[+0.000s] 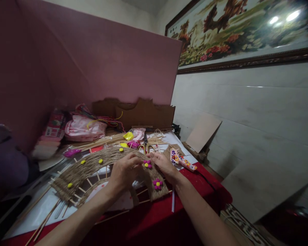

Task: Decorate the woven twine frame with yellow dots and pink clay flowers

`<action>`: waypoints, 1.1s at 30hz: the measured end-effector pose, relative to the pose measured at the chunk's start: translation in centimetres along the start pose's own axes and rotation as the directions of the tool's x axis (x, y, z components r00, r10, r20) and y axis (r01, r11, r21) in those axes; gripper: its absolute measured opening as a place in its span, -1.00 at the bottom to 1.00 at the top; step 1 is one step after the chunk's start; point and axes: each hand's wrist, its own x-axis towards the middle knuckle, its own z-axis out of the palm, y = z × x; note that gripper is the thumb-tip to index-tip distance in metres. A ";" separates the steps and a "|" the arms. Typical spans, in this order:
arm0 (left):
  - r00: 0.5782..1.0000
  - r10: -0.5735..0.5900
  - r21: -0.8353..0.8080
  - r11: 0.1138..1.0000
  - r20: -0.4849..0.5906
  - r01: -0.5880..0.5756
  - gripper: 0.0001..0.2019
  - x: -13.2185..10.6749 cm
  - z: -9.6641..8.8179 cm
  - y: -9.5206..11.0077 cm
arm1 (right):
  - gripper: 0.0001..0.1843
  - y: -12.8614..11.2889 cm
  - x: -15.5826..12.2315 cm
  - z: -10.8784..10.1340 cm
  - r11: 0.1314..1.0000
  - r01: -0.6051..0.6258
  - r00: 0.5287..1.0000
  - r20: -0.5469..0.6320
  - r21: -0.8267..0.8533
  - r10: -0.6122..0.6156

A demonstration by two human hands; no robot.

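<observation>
A curved arch (105,158) of brown twine woven over thin wooden sticks lies across the table in front of me. Yellow dots sit along its left and top, and purple-petalled flowers with yellow centres, such as the lower flower (157,184), are on its right end. My left hand (125,169) is over the arch beside the upper flower (147,164), fingertips pinched together; what they hold, if anything, is hidden. With its thumb on top, my right hand (166,166) grips the arch's outer right edge, its other fingers partly out of sight.
A flower-patterned glue gun (182,159) with a black cord lies right of my hands. Behind the arch are scissors (146,145), bundled sticks (110,138) and yellow and purple packets. A pink-white cloth bag (86,128) and cardboard (146,114) stand farther back. Red cloth (202,194) covers the table's edge.
</observation>
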 end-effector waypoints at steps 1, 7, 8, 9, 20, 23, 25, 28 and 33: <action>1.000 0.009 -0.007 1.000 -0.002 -0.009 -0.84 0.0 0.2 -0.2 | -0.53 0.0 0.0 0.0 1.000 0.005 1.000 -0.003 -0.003 -0.005; 0.999 0.000 0.044 0.999 -0.052 0.002 -0.87 -0.5 1.0 -0.8 | -0.50 0.1 0.1 -0.1 0.999 0.021 1.000 -0.017 -0.031 -0.021; 0.999 0.016 0.054 0.998 -0.044 -0.013 -0.88 -0.6 1.1 -0.9 | -0.50 0.1 0.1 -0.1 0.999 0.021 1.000 -0.015 -0.027 -0.021; 0.999 0.033 0.062 0.998 -0.036 -0.031 -0.89 -0.6 1.2 -1.0 | -0.50 0.1 0.1 -0.1 1.000 0.021 1.000 -0.012 -0.020 -0.021; 0.998 0.044 0.190 0.981 -0.042 -0.036 -0.92 -0.4 1.7 -1.1 | -0.52 0.3 0.3 -0.3 0.996 0.068 0.998 0.019 -0.051 -0.067; 0.998 0.047 0.201 0.979 -0.046 -0.037 -0.92 -0.4 1.8 -1.0 | -0.51 0.3 0.3 -0.3 0.995 0.086 0.996 0.028 -0.054 -0.085; 0.998 0.045 0.207 0.978 -0.044 -0.035 -0.91 -0.3 1.8 -0.9 | -0.51 0.4 0.4 -0.4 0.995 0.087 0.996 0.034 -0.045 -0.085; 0.998 0.039 0.217 0.976 -0.040 -0.029 -0.91 -0.3 1.8 -0.9 | -0.52 0.4 0.4 -0.4 0.995 0.088 0.996 0.028 -0.053 -0.087; 0.999 0.037 0.236 0.971 -0.022 -0.031 -0.90 -0.3 1.8 -0.9 | -0.54 0.6 0.4 -0.5 0.994 0.091 0.995 0.036 -0.055 -0.089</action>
